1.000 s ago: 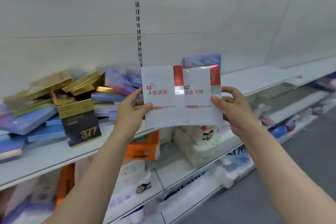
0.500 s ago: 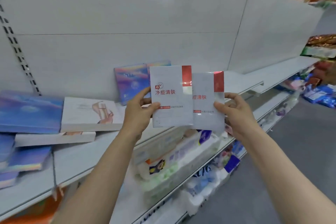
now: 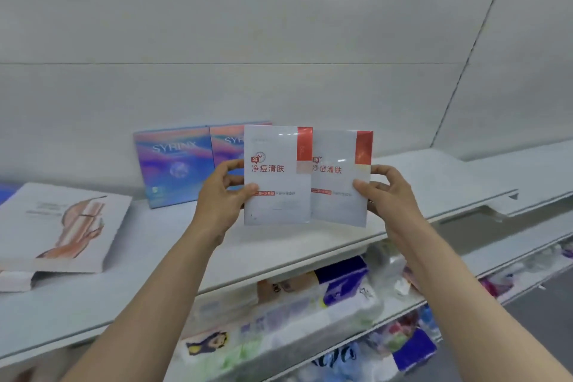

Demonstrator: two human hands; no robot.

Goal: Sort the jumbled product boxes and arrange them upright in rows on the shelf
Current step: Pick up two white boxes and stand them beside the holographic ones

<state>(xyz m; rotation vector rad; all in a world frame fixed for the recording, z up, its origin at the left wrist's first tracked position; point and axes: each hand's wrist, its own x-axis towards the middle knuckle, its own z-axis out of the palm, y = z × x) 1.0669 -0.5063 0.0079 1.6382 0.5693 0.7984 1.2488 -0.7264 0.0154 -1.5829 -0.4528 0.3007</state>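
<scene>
- Head view: we see two white boxes with red corner bands and red Chinese lettering held upright, side by side, above the shelf (image 3: 310, 245).
- Left hand (image 3: 217, 198) pinches the left box (image 3: 276, 192) with thumb and fingers.
- Right hand (image 3: 390, 195) pinches the right box (image 3: 338, 205) likewise.
- Two iridescent blue boxes (image 3: 173, 164) stand behind against the back panel.
</scene>
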